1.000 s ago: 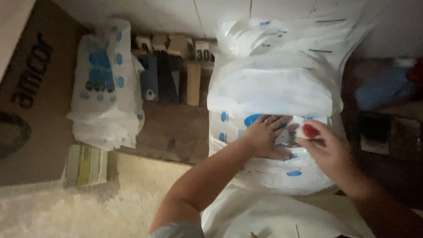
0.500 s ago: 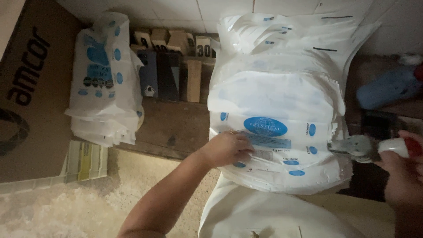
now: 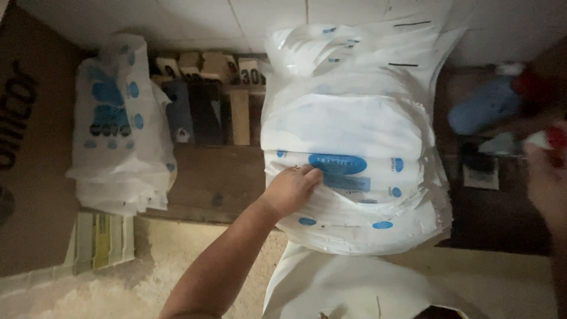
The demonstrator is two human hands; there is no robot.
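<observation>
Our left hand (image 3: 290, 190) lies flat, fingers loosely curled, on thick stack of white plastic bags with blue oval print (image 3: 354, 153), centre of dark wooden table (image 3: 215, 177). Our right hand (image 3: 546, 177) blurred at right edge, clear of stack; grip we cannot tell.

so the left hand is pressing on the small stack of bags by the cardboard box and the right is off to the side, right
Not quite. In the head view the left hand presses on the big stack of white bags with blue ovals in the middle, not the smaller stack by the cardboard box. The right hand is off to the side, blurred.
</observation>
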